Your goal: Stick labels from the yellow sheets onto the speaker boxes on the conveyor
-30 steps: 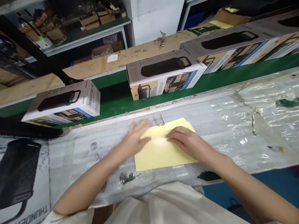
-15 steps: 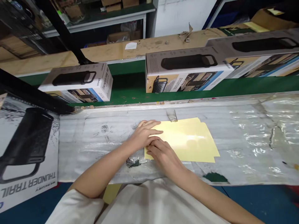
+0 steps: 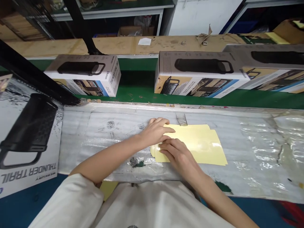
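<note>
Yellow glossy sheets (image 3: 201,145) lie on the plastic-covered bench top in front of me. The upper sheet sits slightly off the one beneath, whose edge shows at the lower left. My left hand (image 3: 155,131) rests palm down at the upper left corner, its fingers spread over the sheet. Just below it, my right hand (image 3: 177,152) has its fingers drawn together in a pinch at the left part of the upper sheet. The fingertips of both hands are close together, and what lies under them is partly hidden.
Printed speaker boxes stand on the green shelf (image 3: 140,90): one box (image 3: 83,74) at left, another (image 3: 199,74) at centre right, more beyond it. A large printed carton (image 3: 28,136) stands at far left. A black post (image 3: 80,27) rises behind the left box. Clear tape (image 3: 181,119) touches the sheets' top edge.
The upper yellow sheet has shifted to the right over the one beneath, so a second edge shows at left. Both hands have moved slightly right, and the camera view has tilted.
</note>
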`<action>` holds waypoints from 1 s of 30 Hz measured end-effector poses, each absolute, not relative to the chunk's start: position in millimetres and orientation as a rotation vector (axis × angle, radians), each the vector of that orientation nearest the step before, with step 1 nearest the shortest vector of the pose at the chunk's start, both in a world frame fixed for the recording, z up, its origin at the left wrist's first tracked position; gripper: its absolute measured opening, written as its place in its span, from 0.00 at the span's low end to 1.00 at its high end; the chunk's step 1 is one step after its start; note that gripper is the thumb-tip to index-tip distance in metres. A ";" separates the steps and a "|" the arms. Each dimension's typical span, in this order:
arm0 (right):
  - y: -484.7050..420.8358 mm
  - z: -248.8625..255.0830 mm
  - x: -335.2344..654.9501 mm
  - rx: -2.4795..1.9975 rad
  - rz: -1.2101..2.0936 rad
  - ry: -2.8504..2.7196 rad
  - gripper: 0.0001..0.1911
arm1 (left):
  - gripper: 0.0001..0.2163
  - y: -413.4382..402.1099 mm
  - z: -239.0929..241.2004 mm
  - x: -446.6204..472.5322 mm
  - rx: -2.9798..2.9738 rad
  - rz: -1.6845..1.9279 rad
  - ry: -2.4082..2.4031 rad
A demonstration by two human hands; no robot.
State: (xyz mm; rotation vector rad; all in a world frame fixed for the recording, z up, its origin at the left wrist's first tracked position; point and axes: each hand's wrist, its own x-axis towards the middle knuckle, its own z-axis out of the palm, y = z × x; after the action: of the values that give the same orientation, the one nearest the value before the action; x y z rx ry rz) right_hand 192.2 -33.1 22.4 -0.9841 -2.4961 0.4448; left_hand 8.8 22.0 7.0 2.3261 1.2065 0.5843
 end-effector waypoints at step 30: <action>-0.4 36.9 227.4 -0.989 1.134 -2.234 0.12 | 0.17 16.5 3.0 3.0 2.733 0.452 1.186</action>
State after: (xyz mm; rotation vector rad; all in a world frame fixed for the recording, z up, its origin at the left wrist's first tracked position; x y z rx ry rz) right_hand 227.4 -0.4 36.9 -0.9886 -2.2342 1.1342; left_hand 3.0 16.5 3.0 2.7335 1.1864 0.4517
